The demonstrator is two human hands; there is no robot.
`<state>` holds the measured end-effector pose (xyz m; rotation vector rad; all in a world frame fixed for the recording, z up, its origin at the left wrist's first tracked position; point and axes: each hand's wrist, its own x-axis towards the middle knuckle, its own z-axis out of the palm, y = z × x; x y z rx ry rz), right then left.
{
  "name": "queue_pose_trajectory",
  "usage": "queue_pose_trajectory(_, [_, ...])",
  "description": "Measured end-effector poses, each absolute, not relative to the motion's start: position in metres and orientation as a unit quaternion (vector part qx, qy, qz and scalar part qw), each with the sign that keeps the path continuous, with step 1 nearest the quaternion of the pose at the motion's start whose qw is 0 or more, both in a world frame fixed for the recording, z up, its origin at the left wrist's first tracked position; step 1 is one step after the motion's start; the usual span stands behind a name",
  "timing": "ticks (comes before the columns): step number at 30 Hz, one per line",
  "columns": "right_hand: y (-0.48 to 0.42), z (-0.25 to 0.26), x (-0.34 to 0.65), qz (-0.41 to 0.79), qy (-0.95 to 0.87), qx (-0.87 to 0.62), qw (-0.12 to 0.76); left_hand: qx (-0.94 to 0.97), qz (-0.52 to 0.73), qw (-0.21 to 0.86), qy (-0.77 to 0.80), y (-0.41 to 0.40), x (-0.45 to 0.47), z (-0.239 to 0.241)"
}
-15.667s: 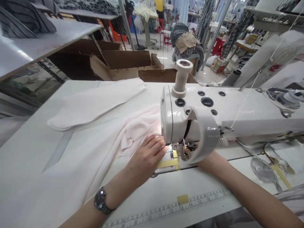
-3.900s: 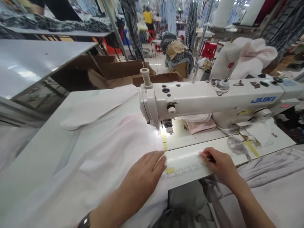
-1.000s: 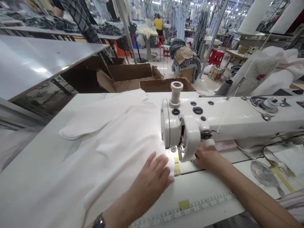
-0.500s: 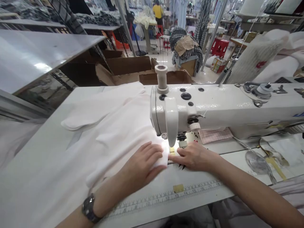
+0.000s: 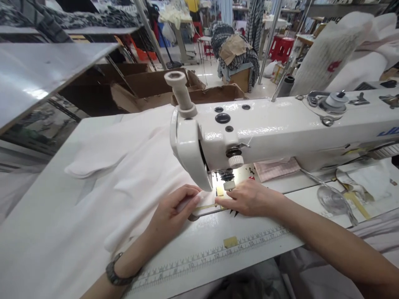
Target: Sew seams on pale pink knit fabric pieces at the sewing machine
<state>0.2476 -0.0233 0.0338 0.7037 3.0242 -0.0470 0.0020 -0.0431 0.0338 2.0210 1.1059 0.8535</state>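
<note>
Pinching the edge of soft white cloth (image 5: 140,166) with curled left hand (image 5: 173,209), under the head of the glossy white sewing machine (image 5: 280,124). Resting right hand (image 5: 247,199) flat on the pale worktop (image 5: 218,241), fingertips touching that cloth.

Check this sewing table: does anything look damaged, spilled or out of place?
Nothing stands out. The white fabric lies loosely folded by the sewing machine, its edge pinched by the left hand; the right hand rests flat near the presser foot. No spill or tear shows on the table.

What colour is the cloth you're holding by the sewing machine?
The cloth is white, clearest in head view.
</note>
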Motion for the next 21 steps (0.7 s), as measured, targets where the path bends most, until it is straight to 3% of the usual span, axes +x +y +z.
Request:
queue_pose_trajectory(7, [-0.024,0.037,0.247,-0.011,0.962,0.27,0.021,0.92,0.278,0.066,0.269,-0.05,0.003,0.026])
queue_pose_trajectory(12, [-0.028,0.03,0.246,0.002,0.972,0.232,-0.04,0.914,0.273,0.083,0.288,-0.058,-0.001,0.018])
queue_pose_trajectory(21, [-0.03,0.033,0.243,0.017,0.979,0.2,-0.041,0.926,0.259,0.087,0.26,-0.042,-0.011,0.016])
